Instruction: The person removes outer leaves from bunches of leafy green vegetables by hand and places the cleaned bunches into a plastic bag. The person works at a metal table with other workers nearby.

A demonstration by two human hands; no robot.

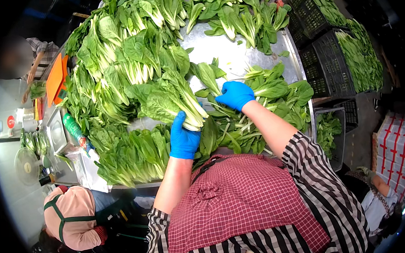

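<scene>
In a blue glove, my left hand (184, 138) grips a bunch of leafy greens (175, 102) by the pale stem ends, leaves pointing up and away. My right hand (236, 96), also gloved in blue, has its fingers curled at the base of a smaller green stalk (208, 78); whether they are closed on it is hard to see. Loose leaves and cut stems (234, 135) lie below and right of that hand. A big heap of similar greens (115, 58) covers the left and far side of the metal table (215, 45). Along the near left edge stands a packed row of greens (138, 154).
Black plastic crates (334, 62) full of greens stand right of the table, with a grey bin (342, 135) of leaves nearer. A green bottle (72, 125), a metal tray (55, 126) and an orange scale (55, 80) sit at left. Other people work at left and right.
</scene>
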